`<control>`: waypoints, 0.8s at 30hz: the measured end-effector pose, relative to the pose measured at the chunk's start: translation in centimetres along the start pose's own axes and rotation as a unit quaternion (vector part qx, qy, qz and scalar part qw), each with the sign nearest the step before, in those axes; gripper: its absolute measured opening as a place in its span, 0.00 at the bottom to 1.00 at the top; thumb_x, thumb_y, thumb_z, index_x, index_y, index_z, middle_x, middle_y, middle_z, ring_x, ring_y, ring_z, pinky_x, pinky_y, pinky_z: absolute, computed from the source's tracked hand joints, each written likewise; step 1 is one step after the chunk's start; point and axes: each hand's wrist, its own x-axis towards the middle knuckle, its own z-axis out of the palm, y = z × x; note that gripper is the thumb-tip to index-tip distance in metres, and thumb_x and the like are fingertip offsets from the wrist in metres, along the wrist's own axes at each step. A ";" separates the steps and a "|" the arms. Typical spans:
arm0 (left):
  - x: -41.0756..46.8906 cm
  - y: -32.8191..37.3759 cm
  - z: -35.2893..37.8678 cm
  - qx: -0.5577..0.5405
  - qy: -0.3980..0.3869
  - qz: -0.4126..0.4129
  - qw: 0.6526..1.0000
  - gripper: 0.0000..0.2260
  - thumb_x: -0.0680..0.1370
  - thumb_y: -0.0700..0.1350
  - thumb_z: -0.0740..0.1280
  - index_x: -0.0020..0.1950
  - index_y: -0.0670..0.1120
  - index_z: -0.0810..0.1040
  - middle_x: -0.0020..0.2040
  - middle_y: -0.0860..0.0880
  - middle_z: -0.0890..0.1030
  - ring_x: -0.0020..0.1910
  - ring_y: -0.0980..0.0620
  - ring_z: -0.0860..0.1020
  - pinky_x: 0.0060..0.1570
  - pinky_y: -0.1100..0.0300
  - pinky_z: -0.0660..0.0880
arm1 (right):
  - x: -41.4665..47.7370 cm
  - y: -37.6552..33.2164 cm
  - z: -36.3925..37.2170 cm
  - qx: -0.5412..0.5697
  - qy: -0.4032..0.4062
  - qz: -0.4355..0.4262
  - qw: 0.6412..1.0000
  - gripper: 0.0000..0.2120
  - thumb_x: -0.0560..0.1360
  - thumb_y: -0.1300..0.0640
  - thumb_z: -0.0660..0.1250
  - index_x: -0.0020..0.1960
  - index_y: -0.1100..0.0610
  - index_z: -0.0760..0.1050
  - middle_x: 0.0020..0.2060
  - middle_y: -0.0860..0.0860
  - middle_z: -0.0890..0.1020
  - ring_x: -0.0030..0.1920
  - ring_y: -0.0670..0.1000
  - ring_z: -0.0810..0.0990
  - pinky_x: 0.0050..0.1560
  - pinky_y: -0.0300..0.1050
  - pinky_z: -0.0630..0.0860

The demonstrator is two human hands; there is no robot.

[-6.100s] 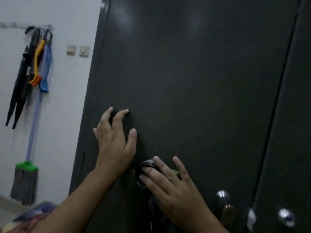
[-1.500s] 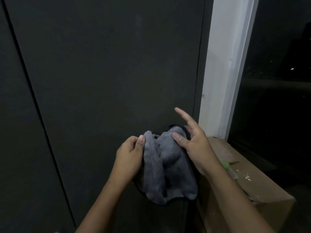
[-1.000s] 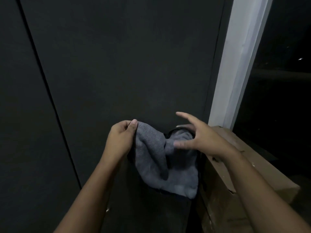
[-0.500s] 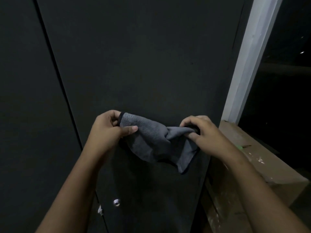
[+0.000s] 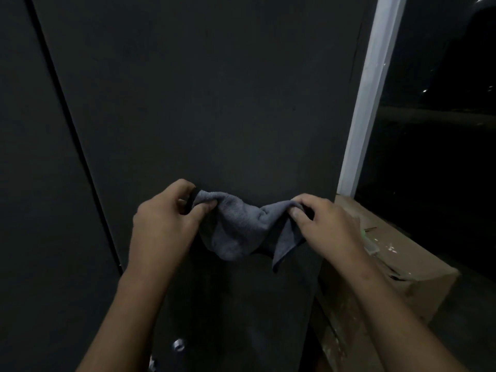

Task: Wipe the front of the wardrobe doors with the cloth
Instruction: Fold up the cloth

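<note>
My left hand [image 5: 166, 218] and my right hand [image 5: 322, 226] are both raised in front of me, and between them I hold the grey cloth [image 5: 241, 232]. The fingers of my left hand are curled, and the thumb [image 5: 206, 209] pinches the upper left corner of the cloth against them. The fingers of my right hand [image 5: 296, 214] are also bent and clamped on the upper right corner. The top edge of the cloth sags a little between the two hands. The rest hangs down in loose folds, with one pointed corner lowest, under my right hand. I cannot tell if the cloth touches the door or only hangs just in front of it.

Behind the cloth is the dark wardrobe door [image 5: 214, 103], flat and matt. Low on it, just beside my left arm, a small shiny knob [image 5: 178, 345] catches the light. On the left, a thin straight gap [image 5: 73, 130] separates this door from the next door [image 5: 26, 197], which has the same dark colour.

At the right side of the wardrobe stands a brown cardboard box [image 5: 418, 264], close against the wardrobe's lower edge and partly under my right arm. Its top has pale spots and a small green thing [image 5: 363, 232], too blurred for me to name.

Above the box a white upright frame [image 5: 367, 103] rises along the wardrobe's side. Beyond it is a very dark pane [image 5: 442, 157] with a few tiny points of light.
</note>
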 end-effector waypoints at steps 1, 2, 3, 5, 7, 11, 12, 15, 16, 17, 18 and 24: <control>-0.1 0.1 0.1 0.017 0.006 0.009 1.000 0.09 0.73 0.57 0.73 0.47 0.56 0.77 0.38 0.60 0.80 0.41 0.60 0.80 0.39 0.59 0.77 | -0.1 -0.1 -0.1 -0.032 0.021 0.006 0.999 0.07 0.80 0.41 0.57 0.53 0.38 0.72 0.41 0.38 0.78 0.46 0.45 0.77 0.66 0.60 0.65; -0.3 0.3 0.1 0.033 0.012 0.018 0.999 0.10 0.73 0.58 0.72 0.49 0.56 0.77 0.40 0.59 0.81 0.43 0.54 0.81 0.41 0.55 0.78 | -0.2 -0.1 -0.2 -0.051 0.040 0.004 0.998 0.08 0.80 0.40 0.56 0.52 0.39 0.72 0.40 0.39 0.78 0.45 0.45 0.75 0.68 0.62 0.61; -0.4 0.4 0.2 0.040 0.017 0.028 0.999 0.10 0.74 0.58 0.71 0.49 0.56 0.76 0.41 0.58 0.81 0.43 0.51 0.81 0.42 0.52 0.78 | -0.2 -0.1 -0.3 -0.056 0.051 0.000 0.997 0.08 0.80 0.40 0.56 0.51 0.39 0.73 0.39 0.39 0.77 0.44 0.44 0.73 0.68 0.62 0.62; -0.4 0.3 0.5 0.014 0.015 0.049 0.999 0.09 0.75 0.54 0.71 0.46 0.53 0.75 0.38 0.56 0.80 0.39 0.52 0.79 0.40 0.51 0.78 | -0.3 0.0 -0.4 0.030 0.042 -0.006 0.999 0.08 0.80 0.42 0.58 0.47 0.43 0.74 0.38 0.41 0.78 0.41 0.43 0.75 0.58 0.58 0.75; -0.2 0.1 0.8 -0.046 0.001 0.053 0.998 0.09 0.75 0.49 0.71 0.42 0.50 0.72 0.33 0.53 0.77 0.33 0.57 0.76 0.34 0.55 0.76 | -0.1 0.0 -0.4 0.178 0.021 0.009 0.984 0.07 0.80 0.46 0.62 0.47 0.47 0.76 0.39 0.45 0.79 0.40 0.45 0.79 0.46 0.55 0.80; 0.5 0.1 0.7 -0.155 -0.004 0.019 0.988 0.09 0.75 0.44 0.71 0.40 0.47 0.72 0.35 0.50 0.77 0.30 0.58 0.73 0.28 0.66 0.69 | 0.4 0.2 -0.8 0.296 0.035 0.024 0.954 0.05 0.80 0.53 0.65 0.48 0.50 0.79 0.41 0.47 0.83 0.42 0.42 0.81 0.45 0.47 0.80; 0.6 0.3 0.5 -0.170 -0.002 0.020 0.985 0.08 0.75 0.43 0.71 0.41 0.47 0.72 0.36 0.50 0.78 0.31 0.57 0.74 0.29 0.65 0.70 | 0.5 0.4 -1.0 0.312 0.039 0.025 0.949 0.05 0.79 0.53 0.66 0.48 0.50 0.80 0.41 0.46 0.83 0.43 0.42 0.82 0.44 0.46 0.81; 0.7 0.4 0.1 -0.224 -0.001 0.019 0.974 0.07 0.75 0.44 0.72 0.43 0.51 0.75 0.39 0.52 0.81 0.36 0.55 0.79 0.33 0.62 0.75 | 0.8 1.0 -2.0 0.353 0.018 0.031 0.935 0.03 0.77 0.54 0.69 0.48 0.49 0.82 0.42 0.44 0.84 0.44 0.43 0.83 0.43 0.41 0.82; 0.8 0.3 0.0 -0.238 -0.002 0.016 0.971 0.07 0.75 0.45 0.73 0.44 0.51 0.75 0.39 0.51 0.81 0.37 0.54 0.80 0.34 0.58 0.77 | 0.9 1.4 -2.2 0.374 0.004 0.041 0.927 0.03 0.76 0.55 0.70 0.48 0.49 0.82 0.43 0.45 0.84 0.45 0.44 0.84 0.44 0.42 0.82; 0.9 0.2 0.0 -0.249 -0.004 0.011 0.968 0.07 0.75 0.46 0.74 0.44 0.51 0.76 0.39 0.49 0.81 0.37 0.52 0.80 0.35 0.55 0.77 | 1.1 1.7 -2.5 0.391 -0.010 0.053 0.919 0.03 0.76 0.55 0.70 0.48 0.50 0.82 0.44 0.47 0.85 0.46 0.46 0.84 0.46 0.45 0.82; 1.0 0.0 0.1 -0.258 -0.009 0.005 0.966 0.07 0.74 0.47 0.74 0.44 0.49 0.76 0.39 0.46 0.81 0.36 0.51 0.79 0.35 0.52 0.77 | 1.3 2.1 -2.7 0.403 -0.023 0.062 0.913 0.03 0.75 0.56 0.71 0.48 0.50 0.83 0.45 0.48 0.85 0.48 0.48 0.84 0.48 0.47 0.83; 1.1 0.4 0.4 -0.336 -0.078 -0.015 0.938 0.08 0.77 0.44 0.70 0.47 0.43 0.73 0.32 0.55 0.77 0.30 0.61 0.74 0.27 0.67 0.71 | 1.4 3.7 -5.1 0.392 -0.156 0.004 0.907 0.11 0.73 0.61 0.72 0.54 0.51 0.83 0.50 0.48 0.85 0.53 0.47 0.84 0.47 0.43 0.82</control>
